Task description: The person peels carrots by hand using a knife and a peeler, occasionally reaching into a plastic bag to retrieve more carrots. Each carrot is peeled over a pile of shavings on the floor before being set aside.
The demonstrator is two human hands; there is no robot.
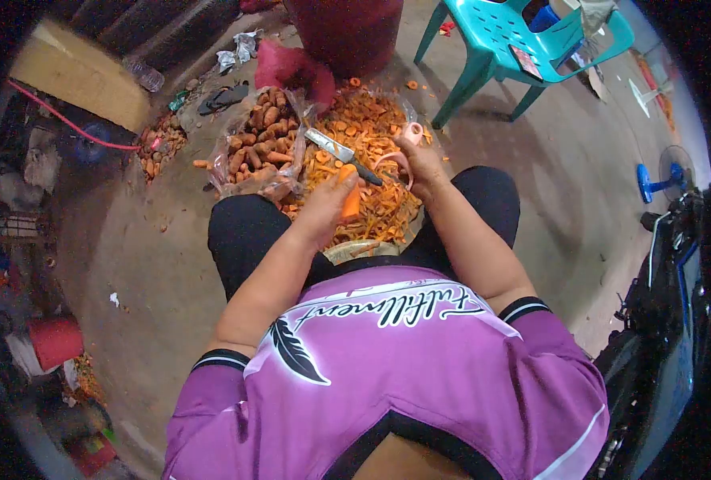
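Observation:
My left hand (324, 210) is closed around a peeled, bright orange carrot (351, 204), above a heap of peelings. In my right hand (423, 166) is a pink peeler (399, 162), its curved frame pointing toward the carrot but apart from it. Between both hands a knife (331, 145) with a broad blade and black handle lies across the heap. Orange carrot peelings (375, 212) and cut pieces fill the space between my knees. Beside them, a clear plastic bag (231, 152) holds many unpeeled carrots (265, 136).
A large dark red tub (346, 36) stands behind the peelings, with a red sack (291, 68) beside it. A teal plastic chair (499, 40) is at the upper right. Sandals (222, 99) and a cardboard box (79, 76) are at the left; a motorcycle (667, 320) is at the right.

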